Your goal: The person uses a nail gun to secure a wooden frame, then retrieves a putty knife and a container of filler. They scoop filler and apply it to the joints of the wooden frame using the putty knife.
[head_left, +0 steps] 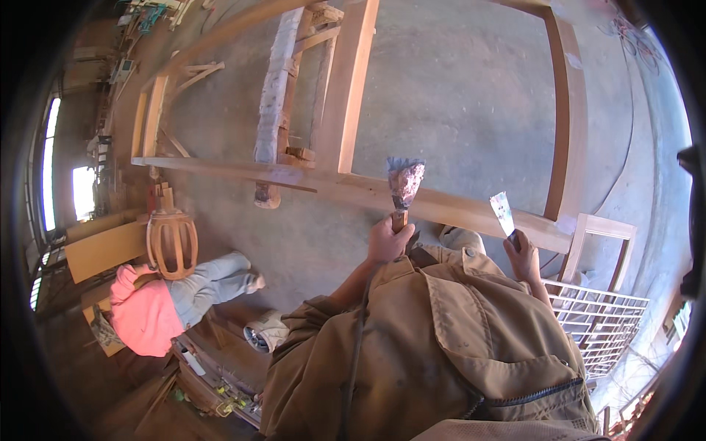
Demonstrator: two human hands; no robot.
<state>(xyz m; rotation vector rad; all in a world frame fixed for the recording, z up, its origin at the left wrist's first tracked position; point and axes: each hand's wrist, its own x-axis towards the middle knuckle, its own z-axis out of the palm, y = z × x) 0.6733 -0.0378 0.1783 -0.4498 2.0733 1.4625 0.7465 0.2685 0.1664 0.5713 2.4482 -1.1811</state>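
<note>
My left hand (389,241) is closed round the handle of a wide putty knife (397,218), its blade up and coated with pinkish-brown filler (406,181). Off to the right, my right hand (523,257) grips a narrower putty knife (502,213) with a pale, smeared blade. Both knives are raised in front of a large wooden frame (456,211), whose near rail runs behind them from left to right. Pale patches show at several of the frame's joints. The two knives are apart from each other.
A wrapped trestle beam (277,95) stands under the frame. At the left, a person in a pink top (147,312) sits beside a slatted wooden barrel-shaped piece (173,245). A white wire rack (596,320) and a small wooden frame (604,226) stand at the right. A cable (631,140) crosses the floor.
</note>
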